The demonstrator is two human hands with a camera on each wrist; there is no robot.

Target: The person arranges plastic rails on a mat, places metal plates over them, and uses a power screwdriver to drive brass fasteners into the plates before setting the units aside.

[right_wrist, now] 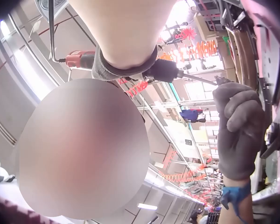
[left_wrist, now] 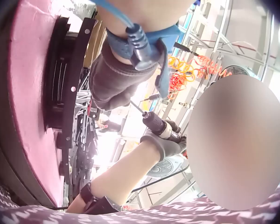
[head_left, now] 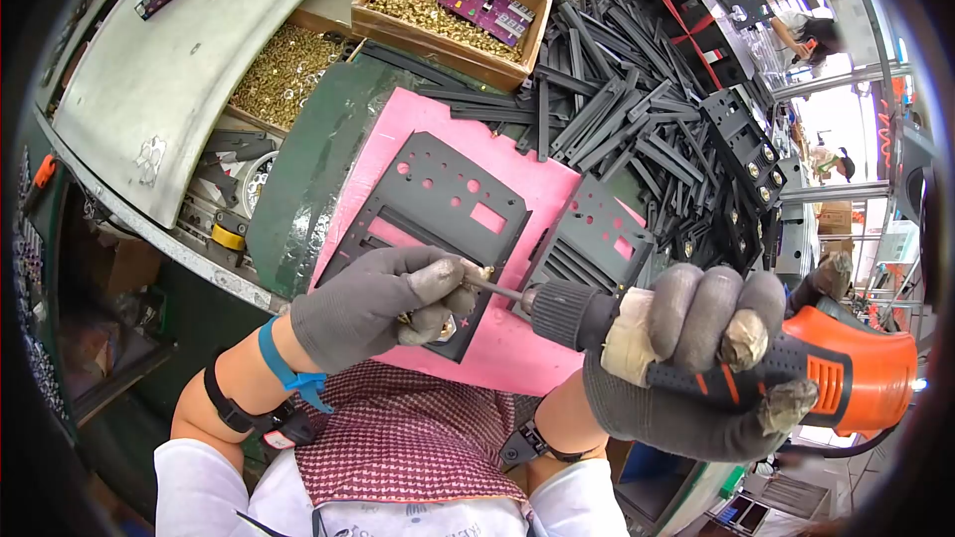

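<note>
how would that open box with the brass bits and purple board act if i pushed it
The box is probably heavy for its size, given its many metal-looking bits. It looks wide and low, so unlikely to tip. The purple board lies loose-looking on top and might slide.

The head view is bright and fairly sharp, its edges curved and blackened by the lens, with daylight washing out the right side. Both wrist views look hazier, with blown-out highlights; glowing ceiling tubes and a large blurred oval show there.
</note>
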